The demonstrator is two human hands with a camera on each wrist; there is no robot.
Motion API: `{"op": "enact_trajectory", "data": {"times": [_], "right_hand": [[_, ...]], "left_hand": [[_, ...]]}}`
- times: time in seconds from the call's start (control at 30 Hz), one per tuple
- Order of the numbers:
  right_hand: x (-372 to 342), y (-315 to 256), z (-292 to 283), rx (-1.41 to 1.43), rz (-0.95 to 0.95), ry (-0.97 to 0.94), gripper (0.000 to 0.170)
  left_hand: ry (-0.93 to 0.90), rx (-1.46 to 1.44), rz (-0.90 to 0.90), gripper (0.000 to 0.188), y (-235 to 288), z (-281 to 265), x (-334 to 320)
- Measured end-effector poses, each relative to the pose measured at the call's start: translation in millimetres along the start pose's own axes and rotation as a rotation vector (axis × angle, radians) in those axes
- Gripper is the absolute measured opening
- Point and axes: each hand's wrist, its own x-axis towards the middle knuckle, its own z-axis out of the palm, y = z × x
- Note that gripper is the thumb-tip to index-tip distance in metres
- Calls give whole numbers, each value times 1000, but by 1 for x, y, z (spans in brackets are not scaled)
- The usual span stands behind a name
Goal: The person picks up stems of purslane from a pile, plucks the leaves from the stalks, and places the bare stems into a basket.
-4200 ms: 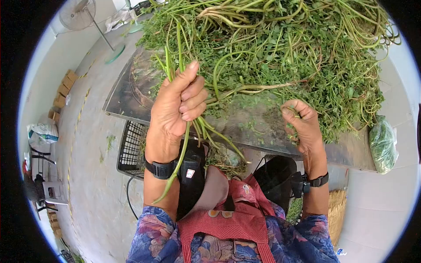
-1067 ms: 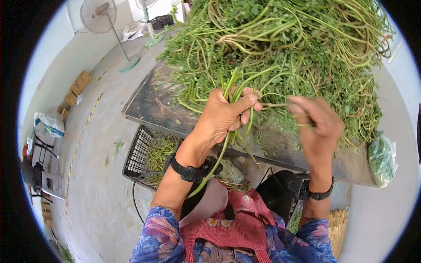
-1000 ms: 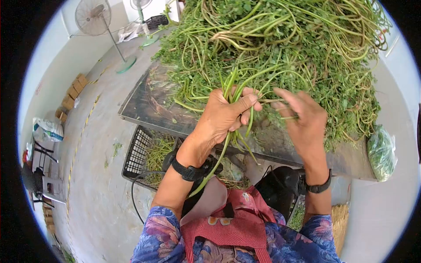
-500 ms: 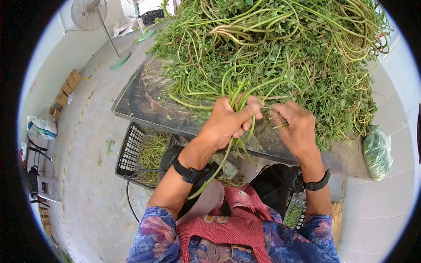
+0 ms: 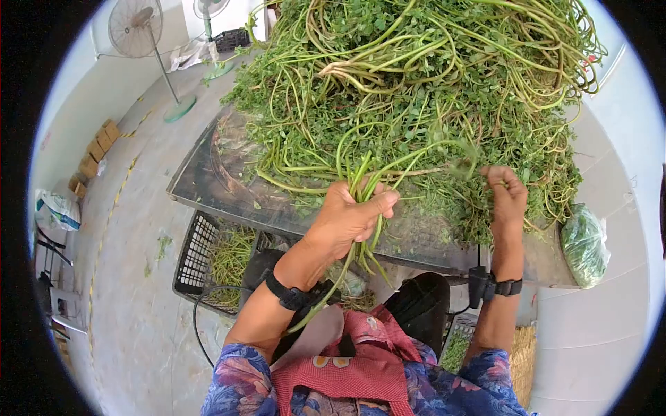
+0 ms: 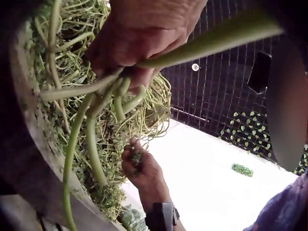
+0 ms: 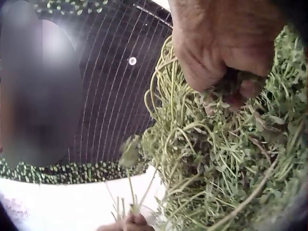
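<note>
My left hand [image 5: 352, 220] grips a small bunch of green stems [image 5: 362, 182], the thumb pressed across them. Cut-looking stem ends stick up above the fist, and longer ones hang below, one reaching past the wrist. From the bunch a thin stem arches right to a blurred leafy tip, also seen as a leafy tip [image 7: 130, 153] in the right wrist view. Apart from it, my right hand [image 5: 510, 196] is over the right side of the heap, fingers curled around some green leaves [image 6: 136, 159]. The big heap of leafy stems [image 5: 416, 104] lies just beyond both hands.
The heap covers most of a dark wooden table [image 5: 232, 201]. A black crate [image 5: 189, 256] with stems stands below its left edge, another crate [image 5: 459, 340] near the right knee. A plastic bag of greens [image 5: 585, 246] sits at the table's right end. Fans [image 5: 135, 24] stand behind.
My right hand has moved right, away from the left hand, over the heap. Earlier it worked at thin stems beside the bunch. The left hand keeps its grip, having lowered slightly.
</note>
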Motion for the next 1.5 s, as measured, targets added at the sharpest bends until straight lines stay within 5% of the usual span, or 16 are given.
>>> {"op": "enact_trajectory", "data": {"times": [0.03, 0.13, 0.2, 0.33, 0.4, 0.53, 0.73, 0.9, 1.5], "right_hand": [[1, -4, -6, 263, 123, 0, 13], [9, -61, -12, 289, 382, 26, 14], [13, -57, -14, 403, 382, 4, 16], [16, -57, -12, 430, 292, -253, 21], [12, -70, 0, 110, 163, -360, 26], [11, -75, 5, 66, 110, -606, 32], [8, -78, 15, -41, 18, -518, 14], [-6, -77, 26, -66, -53, -692, 11], [-33, -85, 53, -263, -289, -584, 27]], "left_hand": [[-3, -1, -4, 15, 0, -1, 0], [-63, -20, -70, 17, 1, -1, 1], [-66, -12, -91, 20, 1, 0, 0], [-83, 11, -111, 23, 3, 2, -1], [-82, 16, -119, 23, 2, 2, -2], [-96, 29, -125, 23, 3, 1, -3], [-111, 116, -154, 27, 4, 5, -5], [-164, 223, -156, 32, 13, 5, -2], [-143, 73, -145, 17, -2, 4, 1]]}}
